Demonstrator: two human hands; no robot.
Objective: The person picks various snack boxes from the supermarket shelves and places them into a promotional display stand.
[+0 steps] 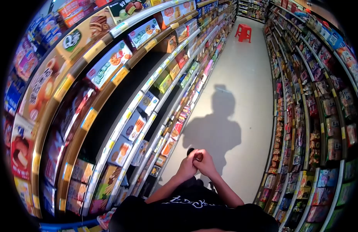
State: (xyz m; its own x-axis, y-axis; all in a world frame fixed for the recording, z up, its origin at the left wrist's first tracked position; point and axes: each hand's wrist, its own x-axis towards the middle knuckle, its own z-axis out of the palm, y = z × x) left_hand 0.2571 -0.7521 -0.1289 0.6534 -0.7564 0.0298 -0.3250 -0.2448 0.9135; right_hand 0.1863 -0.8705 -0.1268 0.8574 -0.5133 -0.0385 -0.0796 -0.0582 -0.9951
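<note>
Both of my hands are held together in front of my body, over the aisle floor. The fingers of my left hand (187,165) are curled in, and they touch my right hand (205,163), whose fingers are also closed. A small brownish round shape (199,156) shows between the two hands; I cannot tell whether it is a held thing or a shaded fingertip. At the top of the left hand is a small dark shape (190,150), too unclear to name.
Shelves of boxed snacks (109,63) rise close on my left, with dark gaps between some boxes. Shelves of packaged goods (326,112) line the right. Ahead, a red plastic stool (244,33) stands on the pale floor (254,100), and my shadow lies before me.
</note>
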